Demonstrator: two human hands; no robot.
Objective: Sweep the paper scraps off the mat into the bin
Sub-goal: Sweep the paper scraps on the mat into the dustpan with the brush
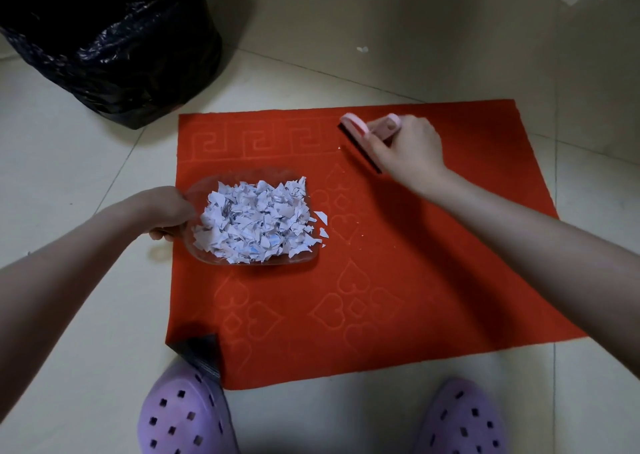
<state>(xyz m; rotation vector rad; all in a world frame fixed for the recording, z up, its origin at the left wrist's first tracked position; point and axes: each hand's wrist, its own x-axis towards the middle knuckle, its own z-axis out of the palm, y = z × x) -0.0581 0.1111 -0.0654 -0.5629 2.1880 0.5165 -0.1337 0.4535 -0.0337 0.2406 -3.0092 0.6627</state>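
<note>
A red mat [398, 280] with embossed hearts lies on the tiled floor. A clear plastic dustpan [308, 258] rests on the mat's left part, heaped with white paper scraps [254, 223]. My left hand [169, 211] grips the dustpan's handle at its left end. A few loose scraps [322, 225] lie on the mat just right of the pan's mouth, and tiny flecks dot the mat's middle. My right hand [407, 147] holds a small pink brush [360, 131] with black bristles down on the mat near its far edge. The bin [114, 45], lined with a black bag, stands at the far left.
The mat's near left corner [201, 348] is folded over, showing a dark underside. Two purple clog shoes [187, 415] [460, 419] stand at the mat's near edge. One white scrap [362, 49] lies on the floor tiles beyond the mat.
</note>
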